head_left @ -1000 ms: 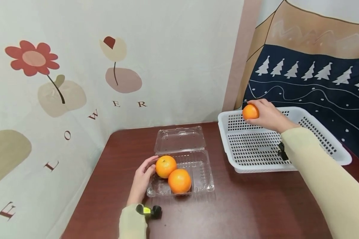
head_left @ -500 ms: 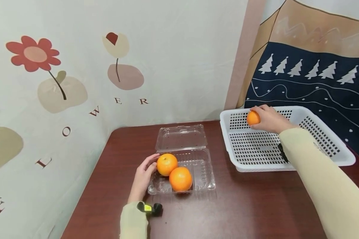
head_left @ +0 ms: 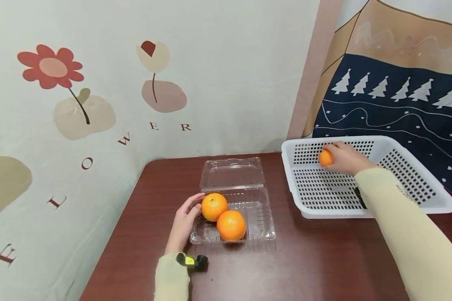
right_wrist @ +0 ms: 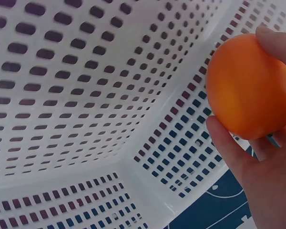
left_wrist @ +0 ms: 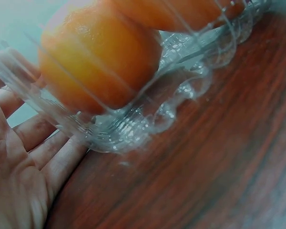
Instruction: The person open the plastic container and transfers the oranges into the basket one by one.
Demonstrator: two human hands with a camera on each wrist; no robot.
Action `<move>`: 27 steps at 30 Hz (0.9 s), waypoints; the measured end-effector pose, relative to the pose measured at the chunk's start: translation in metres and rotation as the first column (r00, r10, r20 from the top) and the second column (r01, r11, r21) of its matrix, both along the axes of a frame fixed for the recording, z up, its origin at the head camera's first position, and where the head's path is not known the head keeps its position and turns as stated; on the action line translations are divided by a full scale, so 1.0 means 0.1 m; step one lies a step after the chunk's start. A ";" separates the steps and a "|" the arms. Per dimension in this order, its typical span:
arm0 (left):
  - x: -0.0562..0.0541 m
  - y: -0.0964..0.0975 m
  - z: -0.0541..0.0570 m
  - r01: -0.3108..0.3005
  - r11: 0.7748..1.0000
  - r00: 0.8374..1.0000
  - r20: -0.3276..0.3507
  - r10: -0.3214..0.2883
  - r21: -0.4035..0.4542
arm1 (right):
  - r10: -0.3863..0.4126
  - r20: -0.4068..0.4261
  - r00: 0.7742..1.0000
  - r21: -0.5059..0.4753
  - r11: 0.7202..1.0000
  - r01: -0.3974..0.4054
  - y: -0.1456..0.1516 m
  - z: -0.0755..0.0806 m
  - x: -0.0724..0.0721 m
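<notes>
My right hand [head_left: 345, 159] holds an orange [head_left: 326, 158] inside the white perforated basket [head_left: 294, 194], near its back wall. In the right wrist view the orange [right_wrist: 248, 86] sits between thumb and fingers, with the basket wall [right_wrist: 100, 95] beside it. Two more oranges, a rear one [head_left: 214, 207] and a front one [head_left: 231, 225], lie touching in the left part of a clear plastic clamshell box [head_left: 259, 215]. Against that box's left side rests my left hand [head_left: 184, 223]; the left wrist view shows its straight fingers [left_wrist: 62, 157] along the outer wall.
The box's clear lid [head_left: 232, 173] lies folded back behind it on the dark red-brown table [head_left: 286, 259]. A printed cloth wall [head_left: 229, 83] rises along the table's back and left edges. A dark tree-patterned cloth [head_left: 391, 104] hangs behind the basket.
My right hand has lowered the orange from above the basket's back rim down into the basket. My left hand stays at the clamshell box. The head view has shifted slightly.
</notes>
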State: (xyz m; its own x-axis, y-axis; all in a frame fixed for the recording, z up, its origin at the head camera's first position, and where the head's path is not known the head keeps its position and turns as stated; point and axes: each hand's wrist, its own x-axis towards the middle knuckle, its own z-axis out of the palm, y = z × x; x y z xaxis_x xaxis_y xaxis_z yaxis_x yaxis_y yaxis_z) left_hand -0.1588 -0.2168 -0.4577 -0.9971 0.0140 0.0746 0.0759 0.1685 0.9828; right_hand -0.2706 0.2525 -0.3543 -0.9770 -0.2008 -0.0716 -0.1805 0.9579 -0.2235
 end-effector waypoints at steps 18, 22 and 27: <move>0.00 0.03 0.00 -0.001 1.000 1.000 0.018 0.001 -0.001 | 0.015 0.033 0.999 0.057 0.998 -0.017 0.03 -0.17 -0.04; 0.00 0.02 0.01 0.000 1.000 1.000 0.024 0.000 -0.001 | 0.016 0.044 0.999 0.061 0.998 -0.019 0.02 -0.19 -0.05; -0.02 0.00 0.02 -0.010 1.000 1.000 0.023 0.010 -0.005 | 0.023 0.041 0.999 0.063 0.998 -0.025 0.01 -0.22 -0.08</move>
State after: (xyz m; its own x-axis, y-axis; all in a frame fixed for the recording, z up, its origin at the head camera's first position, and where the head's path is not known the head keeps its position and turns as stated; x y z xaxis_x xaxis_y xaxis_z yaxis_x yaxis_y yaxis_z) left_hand -0.1609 -0.2164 -0.4557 -0.9986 0.0044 0.0520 0.0520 0.1736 0.9834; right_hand -0.2788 0.2539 -0.3759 -0.9681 -0.2179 -0.1239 -0.1956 0.9658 -0.1704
